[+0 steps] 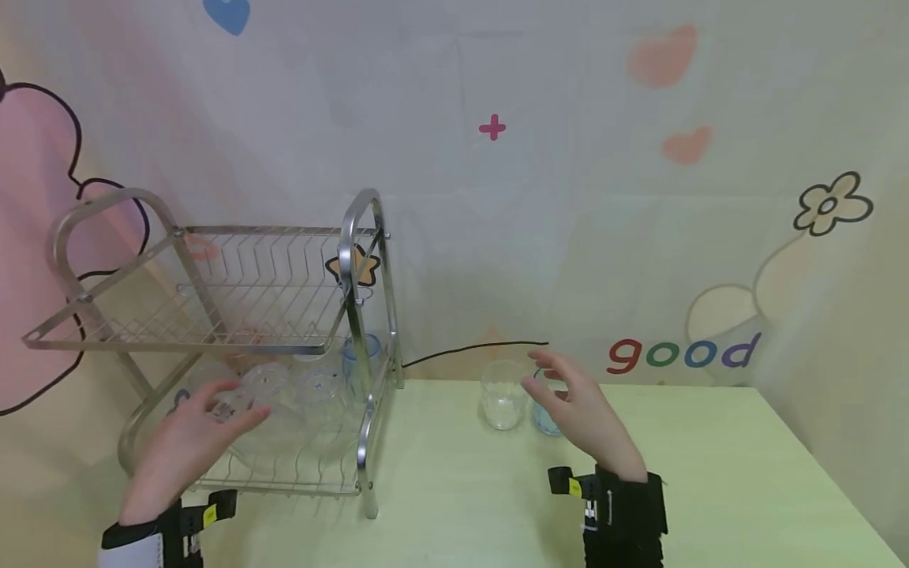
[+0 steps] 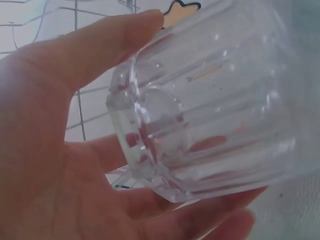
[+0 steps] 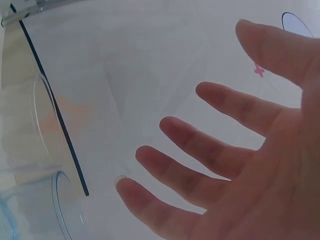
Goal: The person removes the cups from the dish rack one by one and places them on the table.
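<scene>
My left hand (image 1: pixel 188 442) reaches over the lower level of the dish rack and holds a clear faceted glass (image 2: pixel 200 110). In the left wrist view its thumb lies along one side of the glass and its fingers along the other, with the thick base toward the palm. My right hand (image 1: pixel 585 406) hangs with spread, relaxed fingers and nothing in it. In the head view it overlaps a bluish glass (image 1: pixel 545 418) on the table. Just left of that stands a clear glass (image 1: pixel 503 398). Both glasses also show at the left edge of the right wrist view.
The two-level metal dish rack (image 1: pixel 177 347) stands at the left of the pale green table (image 1: pixel 454 489). Several glasses sit on its lower level, among them a blue one (image 1: pixel 355 371) at the right end. A printed cloth (image 1: pixel 497 197) hangs behind the table.
</scene>
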{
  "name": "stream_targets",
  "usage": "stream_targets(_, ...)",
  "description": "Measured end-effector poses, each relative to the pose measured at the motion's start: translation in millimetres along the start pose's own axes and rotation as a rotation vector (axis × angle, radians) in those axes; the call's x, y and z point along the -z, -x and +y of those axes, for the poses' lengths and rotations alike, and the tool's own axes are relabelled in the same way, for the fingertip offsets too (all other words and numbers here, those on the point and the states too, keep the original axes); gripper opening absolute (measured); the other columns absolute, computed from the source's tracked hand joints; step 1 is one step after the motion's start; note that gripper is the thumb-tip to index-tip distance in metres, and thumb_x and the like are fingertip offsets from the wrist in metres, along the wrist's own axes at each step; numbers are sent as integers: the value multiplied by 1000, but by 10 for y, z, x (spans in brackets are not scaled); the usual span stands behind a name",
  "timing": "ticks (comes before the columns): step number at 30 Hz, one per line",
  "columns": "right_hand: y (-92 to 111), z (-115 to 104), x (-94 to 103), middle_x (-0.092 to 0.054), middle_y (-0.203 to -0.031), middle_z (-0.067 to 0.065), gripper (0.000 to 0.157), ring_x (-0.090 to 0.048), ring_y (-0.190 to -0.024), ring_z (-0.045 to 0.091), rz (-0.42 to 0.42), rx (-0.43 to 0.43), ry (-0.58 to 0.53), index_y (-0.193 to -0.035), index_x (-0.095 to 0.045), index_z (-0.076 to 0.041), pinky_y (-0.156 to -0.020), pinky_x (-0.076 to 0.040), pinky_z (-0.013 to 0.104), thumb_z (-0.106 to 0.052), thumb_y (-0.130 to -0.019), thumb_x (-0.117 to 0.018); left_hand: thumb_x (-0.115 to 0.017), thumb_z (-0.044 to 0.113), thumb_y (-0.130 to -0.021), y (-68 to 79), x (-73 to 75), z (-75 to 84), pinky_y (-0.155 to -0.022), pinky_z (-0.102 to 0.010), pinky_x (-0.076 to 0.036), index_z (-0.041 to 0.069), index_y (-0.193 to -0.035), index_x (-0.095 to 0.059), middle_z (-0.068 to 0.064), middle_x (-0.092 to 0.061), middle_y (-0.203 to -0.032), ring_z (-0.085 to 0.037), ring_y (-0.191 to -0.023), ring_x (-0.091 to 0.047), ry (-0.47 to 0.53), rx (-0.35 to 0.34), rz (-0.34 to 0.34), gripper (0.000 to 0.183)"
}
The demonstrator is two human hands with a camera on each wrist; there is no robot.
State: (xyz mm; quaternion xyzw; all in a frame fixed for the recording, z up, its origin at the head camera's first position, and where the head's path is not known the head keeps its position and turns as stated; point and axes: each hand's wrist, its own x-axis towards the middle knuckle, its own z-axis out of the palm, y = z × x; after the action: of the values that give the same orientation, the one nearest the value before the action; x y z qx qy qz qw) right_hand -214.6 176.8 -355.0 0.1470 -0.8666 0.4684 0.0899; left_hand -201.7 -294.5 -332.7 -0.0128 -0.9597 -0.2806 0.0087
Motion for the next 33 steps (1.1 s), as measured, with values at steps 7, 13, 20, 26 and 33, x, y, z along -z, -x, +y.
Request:
stream_targets(7, -11, -128, -112, -49, -140, 3, 55, -46, -125, 27, -47, 24, -42, -142, -48, -17, -99, -44, 49, -40, -95, -64, -59, 60, -91, -6, -62, 74, -78, -53, -50, 4, -147, -36, -29, -46, -137, -45, -115, -52, 124, -41, -30, 83)
stream_targets(13, -12, -208, -170, -49, -141, 0, 57, -48, -124, 23, -100, 56, -48, -142, -48, -21, -99, -45, 49, -40, -92, -68, -62, 46, -95, -30, -127, 138, -76, -39, -54, 8, -145, -40, -21, -50, -134, -36, -113, -55, 341, -102, -101, 66)
stream_targets(20, -51, -299, -305, -52, -136, -5, 56, -53, -120, 21, -191, 107, -34, -141, -50, -21, -97, -46, 48, -39, -91, -69, -59, 39, -98, -96, -218, 230, -74, -37, -55, 6, -133, -47, -16, -53, -127, -29, -105, -56, 450, -107, -191, 50)
stream_targets(26, -55, -387, -406, -51, -136, -6, 59, -53, -120, 21, -233, 169, -10, -141, -50, -20, -94, -48, 45, -38, -90, -72, -56, 40, -100, -122, -264, 280, -76, -39, -56, 3, -130, -48, -18, -50, -126, -27, -101, -58, 490, -102, -221, 49)
stream_targets(33, -53, -489, -497, -47, -142, -12, 64, -49, -123, 17, -306, 168, -5, -144, -47, -24, -97, -46, 43, -41, -88, -73, -50, 37, -103, -76, -240, 325, -73, -39, -57, -1, -125, -45, -21, -50, -119, -29, -93, -62, 537, -140, -241, 44)
